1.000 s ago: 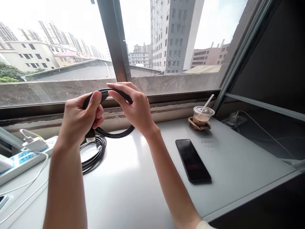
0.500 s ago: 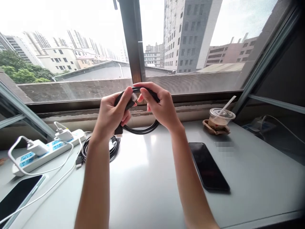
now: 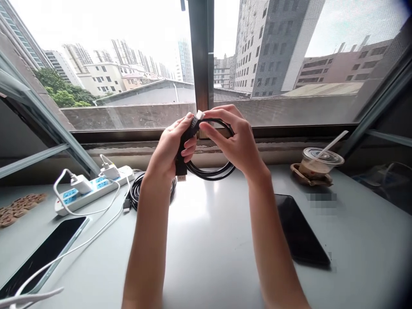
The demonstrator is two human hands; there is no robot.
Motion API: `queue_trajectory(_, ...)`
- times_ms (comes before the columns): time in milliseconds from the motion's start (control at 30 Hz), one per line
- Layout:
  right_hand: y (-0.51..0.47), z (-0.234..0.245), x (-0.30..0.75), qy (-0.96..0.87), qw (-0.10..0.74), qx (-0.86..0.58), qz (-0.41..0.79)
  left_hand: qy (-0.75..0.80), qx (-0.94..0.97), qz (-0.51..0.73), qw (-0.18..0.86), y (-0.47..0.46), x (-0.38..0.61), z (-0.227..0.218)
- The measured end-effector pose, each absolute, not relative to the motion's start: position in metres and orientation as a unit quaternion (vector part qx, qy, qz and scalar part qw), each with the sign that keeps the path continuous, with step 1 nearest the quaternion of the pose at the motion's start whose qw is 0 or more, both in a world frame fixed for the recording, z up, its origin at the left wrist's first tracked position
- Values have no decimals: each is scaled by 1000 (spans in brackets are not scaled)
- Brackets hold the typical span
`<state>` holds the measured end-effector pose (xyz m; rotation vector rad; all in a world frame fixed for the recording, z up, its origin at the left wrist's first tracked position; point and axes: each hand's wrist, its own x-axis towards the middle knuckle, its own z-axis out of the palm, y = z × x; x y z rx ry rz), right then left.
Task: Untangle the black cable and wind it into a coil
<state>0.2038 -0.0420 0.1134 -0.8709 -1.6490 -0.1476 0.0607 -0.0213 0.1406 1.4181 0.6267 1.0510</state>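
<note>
Both hands hold a coiled black cable up in front of the window, above the grey table. My left hand is closed round the bunched coil, with a plug end hanging below its palm. My right hand pinches the top of the loop, where a small white tip pokes out between the fingers of both hands. A second coil of black cable lies on the table behind my left forearm.
A white power strip with two chargers and white leads sits at the left. One dark phone lies at the near left, another phone at the right. A lidded drink cup with a straw stands on a coaster by the window. Small brown pieces lie far left.
The view has swung left, so everything sits further right in the picture. My hands have drawn closer together on the coil, and the white tip now shows between the fingers.
</note>
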Motion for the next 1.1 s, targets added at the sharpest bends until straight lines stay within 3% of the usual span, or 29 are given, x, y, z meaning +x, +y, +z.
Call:
queue_trajectory(400,-35,112,204,-698,591,-395,-84,265,628,477,555,-19,68,136)
queue_trajectory(700,-32,111,205,-655,640,-399,-49,231,674,454,535,-10,62,131)
queue_trajectory(1100,-35,111,204,-654,652,-358,138,205,645,455,578,-6,55,128)
